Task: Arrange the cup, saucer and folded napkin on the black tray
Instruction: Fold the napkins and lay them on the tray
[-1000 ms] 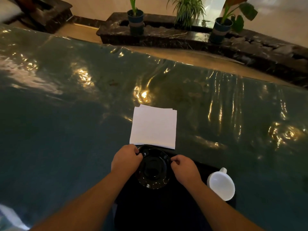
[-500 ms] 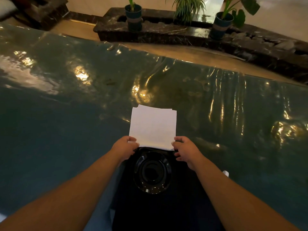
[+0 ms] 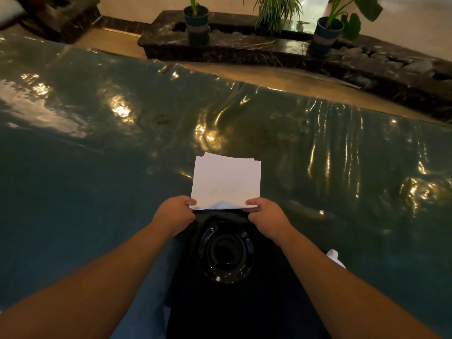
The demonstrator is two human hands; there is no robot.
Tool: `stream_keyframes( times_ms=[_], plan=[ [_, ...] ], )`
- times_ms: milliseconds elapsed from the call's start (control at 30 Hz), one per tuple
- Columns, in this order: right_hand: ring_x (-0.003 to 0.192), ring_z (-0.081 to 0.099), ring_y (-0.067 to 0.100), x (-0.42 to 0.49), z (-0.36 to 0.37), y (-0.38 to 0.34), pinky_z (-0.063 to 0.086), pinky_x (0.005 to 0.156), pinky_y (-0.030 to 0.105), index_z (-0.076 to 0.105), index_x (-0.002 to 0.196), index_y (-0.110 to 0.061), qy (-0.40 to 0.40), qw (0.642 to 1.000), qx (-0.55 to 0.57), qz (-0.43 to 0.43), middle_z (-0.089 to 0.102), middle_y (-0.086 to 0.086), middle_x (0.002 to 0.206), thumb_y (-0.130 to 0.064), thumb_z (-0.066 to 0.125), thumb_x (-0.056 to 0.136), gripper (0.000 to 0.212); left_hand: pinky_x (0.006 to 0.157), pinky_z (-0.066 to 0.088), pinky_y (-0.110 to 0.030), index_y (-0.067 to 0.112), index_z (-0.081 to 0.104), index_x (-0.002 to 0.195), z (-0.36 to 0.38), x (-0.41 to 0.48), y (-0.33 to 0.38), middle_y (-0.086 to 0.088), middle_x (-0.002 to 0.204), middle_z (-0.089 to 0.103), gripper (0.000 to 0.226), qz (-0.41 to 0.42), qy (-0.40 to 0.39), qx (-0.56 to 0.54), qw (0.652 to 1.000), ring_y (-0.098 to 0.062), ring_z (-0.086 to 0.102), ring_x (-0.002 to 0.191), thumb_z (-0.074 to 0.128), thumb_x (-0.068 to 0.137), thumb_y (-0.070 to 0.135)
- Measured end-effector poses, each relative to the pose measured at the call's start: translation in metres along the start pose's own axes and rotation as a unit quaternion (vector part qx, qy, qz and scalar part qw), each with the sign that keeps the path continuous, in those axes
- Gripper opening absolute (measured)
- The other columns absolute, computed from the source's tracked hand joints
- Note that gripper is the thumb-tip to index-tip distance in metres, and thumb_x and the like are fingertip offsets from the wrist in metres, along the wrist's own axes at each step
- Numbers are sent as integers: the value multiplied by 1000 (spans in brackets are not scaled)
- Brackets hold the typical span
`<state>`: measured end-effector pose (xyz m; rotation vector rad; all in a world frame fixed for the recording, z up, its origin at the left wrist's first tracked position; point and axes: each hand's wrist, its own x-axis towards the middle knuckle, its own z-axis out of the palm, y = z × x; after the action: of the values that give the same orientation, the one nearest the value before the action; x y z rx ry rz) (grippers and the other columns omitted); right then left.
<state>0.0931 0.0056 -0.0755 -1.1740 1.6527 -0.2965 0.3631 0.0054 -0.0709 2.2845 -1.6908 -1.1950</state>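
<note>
- The white folded paper napkin point(image 3: 226, 182) lies flat on the glossy dark green table covering point(image 3: 97, 167), just beyond the far edge of the black tray point(image 3: 244, 314); its near edge is lifted slightly and sags in the middle.
- The left hand point(image 3: 175, 214) pinches the napkin's near left corner between thumb and fingers, closed on it; the right hand point(image 3: 266, 217) pinches the near right corner the same way.
- The napkin looks very light, thin and limp. Loose layers show at its far edge, so it may fan open or droop if lifted by one corner only. Holding both near corners, as now, should keep the fold together; sliding it may wrinkle it on the shiny covering.
- The round black glossy saucer point(image 3: 225, 250) sits on the far part of the tray, between the forearms. It seems hard, smooth and breakable, best gripped at opposite rim points.
- The white ceramic cup point(image 3: 336, 259) is mostly hidden behind the right forearm, at the tray's right side; whether it stands on the tray cannot be told. It is likely rigid and fragile, with a handle to take.
</note>
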Motion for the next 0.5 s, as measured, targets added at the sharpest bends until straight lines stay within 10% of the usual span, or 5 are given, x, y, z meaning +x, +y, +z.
stream_keyframes(
  times_ms=[133,267,333,400,500],
  plan=[
    [75,69,13,-11,-8,-9,59,63,28,73,102,-24,77,993,-65,-55,74,-2,93,-13,70,94,14,92,54,-33,22,76,118,-5,-10,4,-3,119,74,33,53,57,40,996,-24,67,106,62,89,14],
    [85,68,18,-17,-23,-29,61,81,39,80,95,-27,135,981,-64,-123,71,-1,94,-27,76,90,6,74,46,-29,19,80,99,-19,-15,19,-2,93,70,15,81,116,-20,990,-24,70,91,68,91,18],
    [91,65,13,-21,-37,-39,56,83,22,82,93,-29,174,968,-68,-169,68,-6,97,-29,80,86,6,72,44,-30,21,74,95,-30,-17,29,0,93,67,6,84,135,-97,983,-21,66,89,68,92,20],
    [78,61,3,-32,-54,-52,45,68,3,80,89,-23,166,971,-2,-174,65,-12,89,-18,80,89,5,67,44,-29,20,68,98,-43,-22,41,-1,95,69,4,83,129,-184,971,-15,62,82,67,94,21],
    [70,63,8,-46,-75,-67,51,68,19,77,89,-21,94,970,171,-144,71,-7,78,-15,73,95,10,64,44,-26,23,67,98,-59,-32,62,4,87,67,3,111,109,-275,949,-9,57,71,67,97,26]
  ],
)
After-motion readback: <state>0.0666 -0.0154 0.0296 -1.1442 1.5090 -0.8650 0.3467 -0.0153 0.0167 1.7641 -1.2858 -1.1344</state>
